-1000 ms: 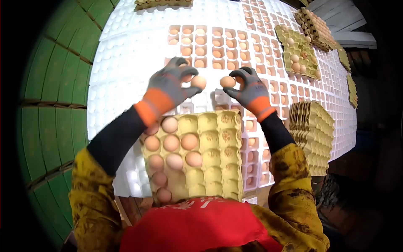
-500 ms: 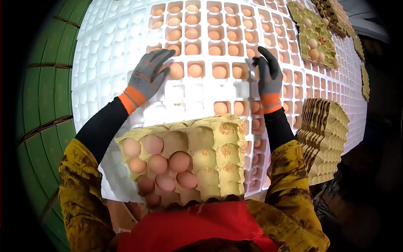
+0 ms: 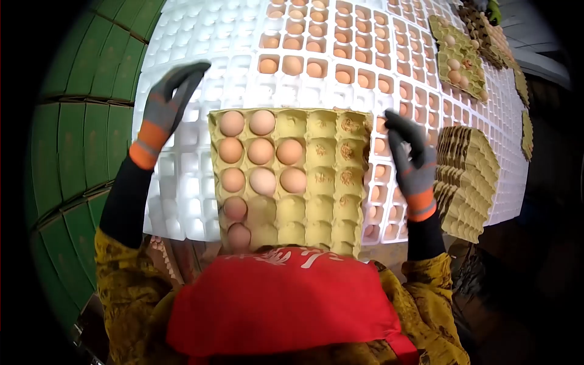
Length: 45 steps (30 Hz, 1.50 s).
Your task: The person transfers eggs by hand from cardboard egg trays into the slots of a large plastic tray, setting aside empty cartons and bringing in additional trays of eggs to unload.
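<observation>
My left hand [image 3: 169,104], in a grey work glove with an orange cuff, hovers over white foam egg trays [image 3: 182,121] on the left. Its fingers are stretched out and nothing is in them. On the other side, my right hand [image 3: 411,149] is gloved alike, fingers loosely bent and apart, holding nothing visible. It is nearest to foam cells with brown eggs [image 3: 381,146]. Between the hands, close to my body, lies a yellowish pulp egg tray [image 3: 292,210]. Several brown eggs [image 3: 261,151] fill cells on its left side; its right cells hold none, some with straw-like bits.
A stack of pulp trays [image 3: 465,182] leans at the right. Further back lies another pulp tray [image 3: 450,52] with a few eggs. Green boxes [image 3: 76,152] are stacked along the left. At the far upper right, a green-gloved hand [image 3: 493,12] partly shows.
Both hands have drawn away from the eggs in the foam trays, the left to the left, the right outward and lower. The view has shifted, and the near pulp tray appears higher and squarer.
</observation>
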Each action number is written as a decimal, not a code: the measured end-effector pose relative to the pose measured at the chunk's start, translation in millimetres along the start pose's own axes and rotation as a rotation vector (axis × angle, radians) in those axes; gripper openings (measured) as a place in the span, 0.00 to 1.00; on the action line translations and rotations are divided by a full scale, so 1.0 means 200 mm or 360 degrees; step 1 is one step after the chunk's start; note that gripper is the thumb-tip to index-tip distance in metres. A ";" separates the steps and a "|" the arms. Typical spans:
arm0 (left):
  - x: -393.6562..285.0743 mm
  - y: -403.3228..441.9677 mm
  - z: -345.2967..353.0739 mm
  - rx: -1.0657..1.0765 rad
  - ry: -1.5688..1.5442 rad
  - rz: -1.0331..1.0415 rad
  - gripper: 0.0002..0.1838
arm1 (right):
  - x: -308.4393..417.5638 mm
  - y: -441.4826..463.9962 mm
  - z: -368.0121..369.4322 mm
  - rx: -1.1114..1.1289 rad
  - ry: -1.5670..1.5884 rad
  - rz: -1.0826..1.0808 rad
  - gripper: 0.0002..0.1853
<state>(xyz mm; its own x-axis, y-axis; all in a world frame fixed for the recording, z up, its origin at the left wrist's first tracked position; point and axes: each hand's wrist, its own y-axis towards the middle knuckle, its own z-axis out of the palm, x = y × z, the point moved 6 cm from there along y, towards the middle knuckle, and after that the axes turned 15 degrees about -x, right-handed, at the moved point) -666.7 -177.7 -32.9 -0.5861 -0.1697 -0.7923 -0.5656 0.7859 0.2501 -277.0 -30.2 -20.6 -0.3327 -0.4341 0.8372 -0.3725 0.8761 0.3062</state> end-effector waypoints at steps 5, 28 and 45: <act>-0.23 -0.51 -0.08 0.0264 0.0047 0.0340 0.17 | 0.35 -0.31 0.22 0.0430 -0.0153 -0.0292 0.16; -0.51 -0.60 0.16 0.0134 0.0124 0.0515 0.17 | 0.32 -0.23 0.58 0.0393 -0.0363 -0.0428 0.26; -0.37 -0.24 0.13 0.0380 0.1008 0.0365 0.19 | 0.43 0.05 0.83 0.0741 -0.0936 -0.0592 0.26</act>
<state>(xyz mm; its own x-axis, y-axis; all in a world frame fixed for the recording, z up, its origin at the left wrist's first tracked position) -580.9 -186.6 0.0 -0.9404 -0.2404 -0.2405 -0.2877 0.9395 0.1858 -453.1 -93.9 -21.2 -0.4671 -0.8295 0.3061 -0.8241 0.5339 0.1892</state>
